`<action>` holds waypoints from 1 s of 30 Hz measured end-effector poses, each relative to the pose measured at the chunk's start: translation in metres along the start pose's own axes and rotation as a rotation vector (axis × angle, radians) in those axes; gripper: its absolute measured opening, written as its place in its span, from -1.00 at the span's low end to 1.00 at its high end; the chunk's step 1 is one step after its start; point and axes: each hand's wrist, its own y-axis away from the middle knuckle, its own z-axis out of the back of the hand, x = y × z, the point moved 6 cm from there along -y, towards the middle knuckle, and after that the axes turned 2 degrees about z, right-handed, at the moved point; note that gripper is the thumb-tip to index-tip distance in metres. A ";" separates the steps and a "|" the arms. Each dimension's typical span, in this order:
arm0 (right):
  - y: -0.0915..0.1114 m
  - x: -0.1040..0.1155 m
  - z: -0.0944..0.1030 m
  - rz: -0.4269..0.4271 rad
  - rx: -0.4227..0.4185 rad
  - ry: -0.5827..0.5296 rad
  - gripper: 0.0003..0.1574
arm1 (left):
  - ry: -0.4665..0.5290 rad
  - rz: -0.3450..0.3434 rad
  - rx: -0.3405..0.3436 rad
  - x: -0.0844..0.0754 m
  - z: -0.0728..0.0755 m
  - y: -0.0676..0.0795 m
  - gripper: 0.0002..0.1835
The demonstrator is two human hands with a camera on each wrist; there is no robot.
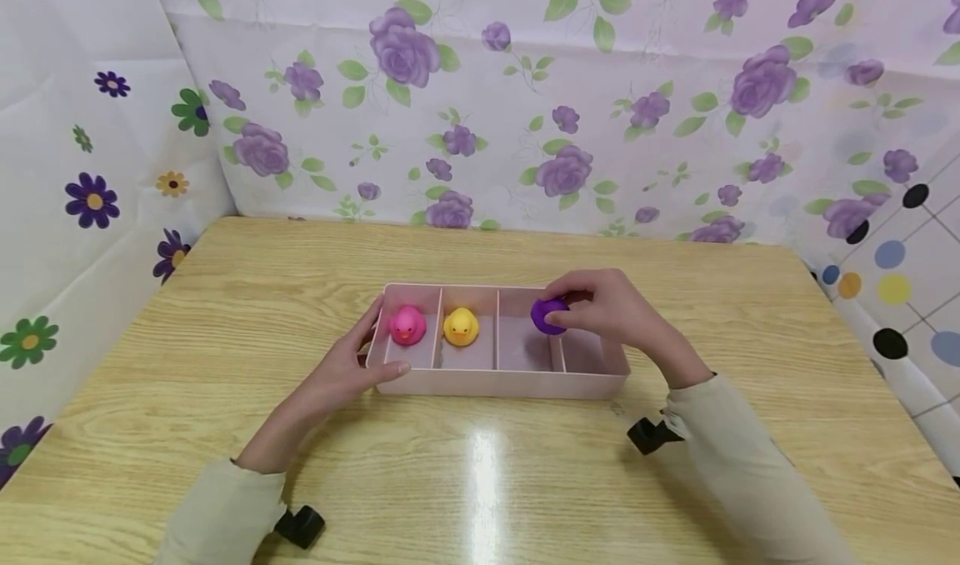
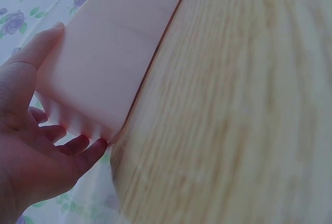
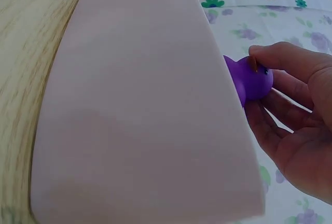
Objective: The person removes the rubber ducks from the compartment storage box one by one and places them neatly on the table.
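A long pale pink divided box sits on the table. At its left end, my left hand grips the corner, thumb on the front edge and fingers against the end wall. In the leftmost compartment stands a pink rubber duck; a yellow rubber duck occupies the one beside it. My right hand pinches a purple rubber duck between thumb and fingers, over the divider between the two right compartments. In the right wrist view, the front wall hides the purple duck's lower part.
The wooden table extends around the box on all sides. Behind it hangs a cloth with purple roses, and patterned cloths flank it left and right. Black wrist mounts show under both sleeves.
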 end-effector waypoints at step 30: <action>0.026 -0.029 0.042 -0.002 -0.067 0.110 -0.70 | 0.012 0.000 -0.001 0.002 0.000 -0.001 0.08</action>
